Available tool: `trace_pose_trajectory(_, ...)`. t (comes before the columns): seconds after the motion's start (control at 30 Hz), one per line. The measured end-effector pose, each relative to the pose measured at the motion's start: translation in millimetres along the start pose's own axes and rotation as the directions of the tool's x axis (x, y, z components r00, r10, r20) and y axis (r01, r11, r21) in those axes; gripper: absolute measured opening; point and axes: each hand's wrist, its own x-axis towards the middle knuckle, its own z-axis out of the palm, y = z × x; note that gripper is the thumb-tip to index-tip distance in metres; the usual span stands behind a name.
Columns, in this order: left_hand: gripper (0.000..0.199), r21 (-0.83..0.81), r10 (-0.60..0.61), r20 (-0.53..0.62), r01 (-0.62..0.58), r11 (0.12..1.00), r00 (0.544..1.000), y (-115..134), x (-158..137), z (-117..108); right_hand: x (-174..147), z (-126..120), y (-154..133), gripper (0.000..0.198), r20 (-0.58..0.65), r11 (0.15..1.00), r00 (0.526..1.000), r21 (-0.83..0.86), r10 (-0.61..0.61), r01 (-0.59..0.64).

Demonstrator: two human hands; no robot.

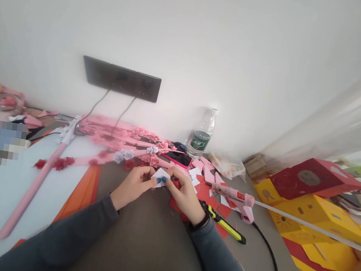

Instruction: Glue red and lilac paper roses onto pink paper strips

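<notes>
A small piece of white paper (161, 174) is pinched between both of my hands above the grey table. My left hand (134, 185) grips its left side with thumb and fingers. On its right side my right hand (187, 195) holds it the same way, the two thumbs almost touching. Whether the paper is folded, I cannot tell. Beside my right hand lie red paper pieces (213, 201), a yellow-and-black utility knife (228, 226) and a pink glue gun (232, 194) with a long glue stick in it. Pink strips with paper flowers (126, 157) stretch behind my hands.
A water bottle (202, 134) stands by the wall, near a phone (179, 158). To the left, a pink rod (32, 195) rests over white sheets. Yellow boxes (313, 219) and a red box (313, 178) sit at right. The glue gun's black cord (275, 263) curves along the table.
</notes>
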Motion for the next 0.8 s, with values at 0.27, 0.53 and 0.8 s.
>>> trace_pose_trajectory(0.27,0.034,-0.011,0.013,0.032,-0.013,1.000,0.999,-0.1,1.1,-3.1,0.2,-0.2,3.5,0.043,0.037,0.998,0.998,0.035,0.051,-0.052)
trace_pose_trajectory(0.53,0.042,-0.119,0.017,-0.031,-0.021,0.993,0.999,-0.2,4.8,-4.1,3.2,-3.1,1.9,0.050,0.055,0.965,0.991,0.225,0.126,-0.135)
trace_pose_trajectory(0.8,0.045,-0.281,0.055,0.120,-0.019,0.959,0.991,1.2,1.4,-3.7,-1.9,-0.7,-6.9,0.044,0.180,0.872,0.976,0.451,0.122,-0.192)
